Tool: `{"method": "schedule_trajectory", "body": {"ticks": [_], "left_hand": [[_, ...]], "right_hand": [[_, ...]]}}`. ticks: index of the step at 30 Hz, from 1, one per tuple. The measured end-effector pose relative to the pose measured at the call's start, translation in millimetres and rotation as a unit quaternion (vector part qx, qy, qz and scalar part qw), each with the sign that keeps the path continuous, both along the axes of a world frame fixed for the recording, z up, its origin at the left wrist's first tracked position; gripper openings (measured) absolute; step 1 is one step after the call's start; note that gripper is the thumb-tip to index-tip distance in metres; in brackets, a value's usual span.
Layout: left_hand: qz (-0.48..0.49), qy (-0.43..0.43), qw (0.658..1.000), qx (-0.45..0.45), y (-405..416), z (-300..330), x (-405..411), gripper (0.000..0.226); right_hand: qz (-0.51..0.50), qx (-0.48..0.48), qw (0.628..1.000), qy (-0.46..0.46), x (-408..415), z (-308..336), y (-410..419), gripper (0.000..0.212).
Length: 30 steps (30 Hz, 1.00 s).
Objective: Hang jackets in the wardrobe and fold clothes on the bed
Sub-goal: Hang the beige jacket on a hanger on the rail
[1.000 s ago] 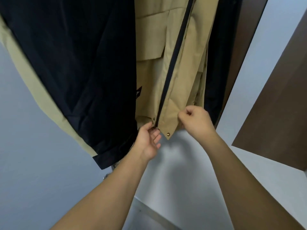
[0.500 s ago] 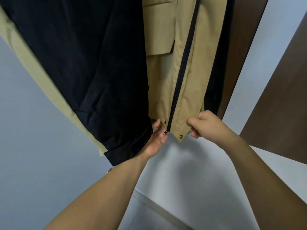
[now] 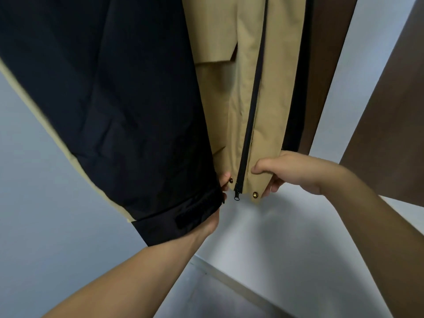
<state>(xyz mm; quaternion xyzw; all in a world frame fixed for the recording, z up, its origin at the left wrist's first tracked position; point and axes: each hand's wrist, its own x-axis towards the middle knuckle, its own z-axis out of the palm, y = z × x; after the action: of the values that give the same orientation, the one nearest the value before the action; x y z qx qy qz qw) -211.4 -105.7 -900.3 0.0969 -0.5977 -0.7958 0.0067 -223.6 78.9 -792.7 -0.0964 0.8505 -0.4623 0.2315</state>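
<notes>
One jacket in view, tan body with black sleeves, hanging upright above both hands inside a pale-walled wardrobe. Two hands, both at the jacket's bottom hem. Right hand: fingers curled, thumb on the front of the tan flap and fingers behind it, pinching the hem just right of the zipper; the jacket rises straight up from this grip. Left hand: mostly hidden behind the black sleeve, which drapes over its back and wrist; only fingertips show, curled at the hem edge left of the zipper, and they appear to pinch the tan fabric there, though the grip itself is partly covered. One zipper, black, closed along the visible length, running down the tan front and ending between the two hands. One zipper pull, dangling at the hem, just right of the left fingertips and just left of the right hand's pinch. Two brass snaps counted: one snap on the hem corner directly below the right thumb, another snap touching or just beside the left fingertips. One pocket flap on the tan front, well above the left hand. A second black sleeve edge hangs above the right hand, along the jacket's far side. Brown panels, two, stand right of and beyond the right forearm.
</notes>
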Motion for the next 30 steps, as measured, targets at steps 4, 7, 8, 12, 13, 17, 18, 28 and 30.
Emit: {"method": "schedule_trajectory", "body": {"ticks": [4,7,8,12,13,17,18,28,30], "left_hand": [[0.024,-0.076,0.994,0.072,9,13,18,0.006],[0.105,-0.105,0.987,0.068,25,24,33,0.013],[0.123,-0.112,0.983,0.081,32,28,40,0.012],[0.225,-0.092,0.957,0.162,65,39,66,0.012],[0.24,-0.073,0.953,0.168,74,44,74,0.011],[0.2,-0.031,0.967,0.153,105,55,92,0.016],[0.197,-0.029,0.968,0.153,109,57,93,0.016],[0.151,0.027,0.988,0.026,98,54,107,0.01],[0.133,0.039,0.99,-0.013,96,52,108,0.01]], "right_hand": [[0.054,0.013,0.998,-0.026,8,15,-13,0.04],[0.033,0.039,0.999,-0.009,10,20,-27,0.045],[0.032,0.047,0.998,-0.006,10,20,-29,0.046],[0.023,0.111,0.993,0.013,9,23,-23,0.046],[0.014,0.124,0.992,0.021,7,23,-18,0.047],[-0.011,0.117,0.993,0.016,1,25,5,0.05],[-0.011,0.112,0.994,0.015,1,25,11,0.049],[0.001,0.025,1.0,0.005,8,23,18,0.048],[0.012,0.018,1.0,0.006,9,23,16,0.056]]}}
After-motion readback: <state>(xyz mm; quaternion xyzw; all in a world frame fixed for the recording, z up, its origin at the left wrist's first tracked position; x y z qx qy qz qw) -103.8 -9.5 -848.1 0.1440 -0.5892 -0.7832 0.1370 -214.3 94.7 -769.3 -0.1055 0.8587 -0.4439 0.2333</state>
